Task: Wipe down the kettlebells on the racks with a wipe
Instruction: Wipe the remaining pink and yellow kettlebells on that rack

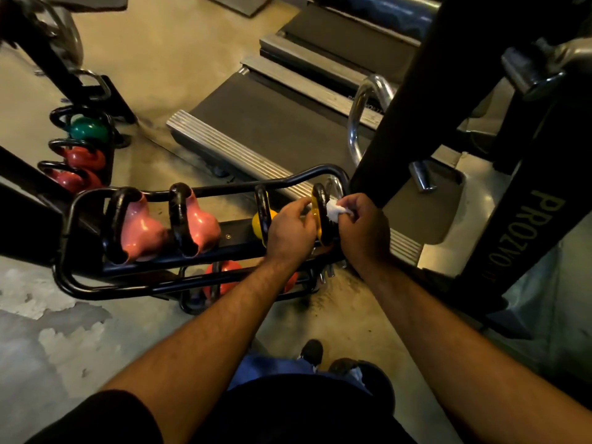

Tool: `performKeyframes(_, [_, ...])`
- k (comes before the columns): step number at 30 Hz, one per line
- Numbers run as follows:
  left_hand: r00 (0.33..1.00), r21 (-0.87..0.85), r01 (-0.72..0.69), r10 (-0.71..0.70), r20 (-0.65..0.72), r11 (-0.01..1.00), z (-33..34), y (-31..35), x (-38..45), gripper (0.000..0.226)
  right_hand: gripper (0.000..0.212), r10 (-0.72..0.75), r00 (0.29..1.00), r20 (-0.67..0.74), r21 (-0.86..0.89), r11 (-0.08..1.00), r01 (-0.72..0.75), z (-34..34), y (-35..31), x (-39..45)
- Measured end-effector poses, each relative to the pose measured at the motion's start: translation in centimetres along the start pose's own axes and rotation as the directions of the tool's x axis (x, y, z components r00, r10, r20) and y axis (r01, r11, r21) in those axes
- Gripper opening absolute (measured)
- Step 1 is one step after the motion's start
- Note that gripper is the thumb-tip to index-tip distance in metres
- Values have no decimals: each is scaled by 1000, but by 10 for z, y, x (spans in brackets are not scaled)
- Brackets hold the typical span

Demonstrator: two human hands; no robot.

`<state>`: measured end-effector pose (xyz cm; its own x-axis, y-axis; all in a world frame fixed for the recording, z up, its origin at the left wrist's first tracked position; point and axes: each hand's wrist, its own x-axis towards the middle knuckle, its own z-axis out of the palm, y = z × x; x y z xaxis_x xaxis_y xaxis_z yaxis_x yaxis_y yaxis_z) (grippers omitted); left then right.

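Largest in the frame is the black rack point(69, 251), running from lower left toward centre right, with a second, smaller rack point(110, 145) at upper left. The near rack's top shelf carries four kettlebells: two pink kettlebells point(141, 229) at left, then a yellow kettlebell point(256, 221), then a second yellow kettlebell point(315, 208) at the right end, beside a dark machine post point(413, 100). A red kettlebell point(224, 270) shows on the lower shelf; the far rack holds one green kettlebell point(86, 128) and two red ones below it.

The work stands at the right-end yellow kettlebell. The left hand point(290, 230) rests on it with fingers curled toward its handle, apparently steadying it, though the grip itself is partly hidden. The right hand point(362, 230) pinches a bunched white wipe point(334, 211) and presses it against the black handle.

Progress, as judged: one kettlebell is under the wipe. Nothing in the view shows which others have been cleaned, since no surface looks visibly wet or streaked. The lower shelf and the far rack may remain.
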<state>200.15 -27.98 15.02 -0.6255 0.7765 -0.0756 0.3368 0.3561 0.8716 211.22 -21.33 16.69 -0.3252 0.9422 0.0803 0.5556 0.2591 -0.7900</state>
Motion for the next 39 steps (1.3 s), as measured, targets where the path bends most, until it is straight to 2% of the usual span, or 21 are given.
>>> performKeyframes(4, [989,31,145,-146,30,989,12,-4,7,38,14,-121,993,-5,-21,992,121,2,1,2])
performKeyframes(11, [941,-129,301,-273,200,945,37,-36,44,29,14,-353,935,16,-134,926,352,18,-5,21])
performKeyframes(14, [903,-428,428,-365,225,796,35,-28,46,19,23,-438,897,64,-130,887,443,21,-7,34])
performKeyframes(16, [881,-505,473,-388,271,722,35,-26,47,24,27,-521,836,170,-161,823,545,23,0,41])
performKeyframes(18, [860,-517,511,-414,300,687,35,-27,46,29,28,-541,800,260,-176,788,591,25,12,41])
performKeyframes(19, [864,-512,504,-416,285,696,37,-32,46,29,28,-539,793,286,-193,778,598,25,19,39])
performKeyframes(21, [897,-452,441,-365,250,775,41,-43,46,27,31,-533,771,349,-236,746,623,23,33,32])
performKeyframes(23, [904,-390,411,-315,288,824,44,-51,48,25,38,-539,714,447,-258,686,680,20,41,28])
performKeyframes(25, [913,-303,351,-252,322,886,49,-65,48,32,41,-560,652,512,-272,614,741,18,45,28])
performKeyframes(26, [916,-321,346,-242,322,882,51,-66,47,35,41,-568,630,529,-282,583,762,18,46,30])
performKeyframes(28, [909,-479,406,-294,293,778,51,-55,43,31,40,-580,619,529,-325,536,779,22,44,36])
performKeyframes(30, [897,-561,441,-339,282,701,51,-46,41,31,40,-546,658,519,-403,523,751,30,39,44])
performKeyframes(32, [911,-550,412,-334,242,726,54,-44,41,30,45,-432,720,543,-497,526,690,39,29,54])
performKeyframes(34, [935,-448,353,-290,206,821,52,-51,43,27,51,-286,739,610,-568,494,659,45,14,62])
performKeyframes(36, [950,-420,279,-186,250,864,49,-54,39,27,51,-147,724,674,-633,391,668,48,2,63])
performKeyframes(39, [982,-334,147,-95,165,931,50,-58,35,27,54,-27,708,706,-692,186,697,53,-7,57])
